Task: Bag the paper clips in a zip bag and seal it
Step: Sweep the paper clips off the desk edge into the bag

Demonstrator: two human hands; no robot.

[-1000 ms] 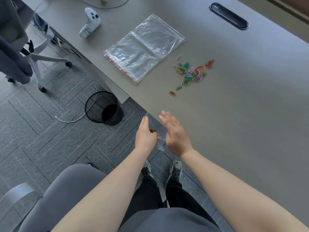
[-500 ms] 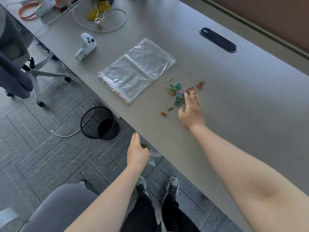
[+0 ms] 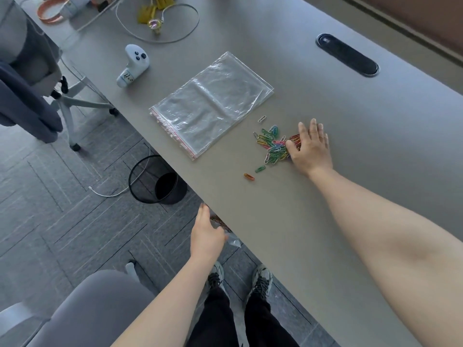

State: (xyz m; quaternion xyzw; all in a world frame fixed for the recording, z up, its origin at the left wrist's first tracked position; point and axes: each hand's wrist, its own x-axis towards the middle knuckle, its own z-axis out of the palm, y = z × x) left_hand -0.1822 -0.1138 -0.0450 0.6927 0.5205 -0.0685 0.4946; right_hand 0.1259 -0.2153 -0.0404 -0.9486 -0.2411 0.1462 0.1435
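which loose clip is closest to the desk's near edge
The orange clip, lying alone below and left of the pile. The green clip beside it sits slightly farther in; the silver clip is farthest.

1. Two hands: the right hand [image 3: 309, 149] lies on the tabletop [image 3: 375, 184], the left hand [image 3: 206, 236] is off its near edge.
2. One heap of coloured paper clips [image 3: 271, 146], too tangled to count exactly.
3. Three stray clips apart from the heap: one orange [image 3: 249, 176], one green [image 3: 260, 168], one silver [image 3: 261, 118].
4. One stack of clear zip bags [image 3: 211, 103] lying flat; the number in it cannot be told.
5. One small bag [image 3: 225, 230] in the left hand, with some clips inside.
6. One white handheld controller [image 3: 133, 65] near the left edge.
7. One black cable grommet [image 3: 347, 55] near the far edge.
8. One mesh waste bin [image 3: 156, 180] on the floor.
9. Two shoes [image 3: 261, 276].
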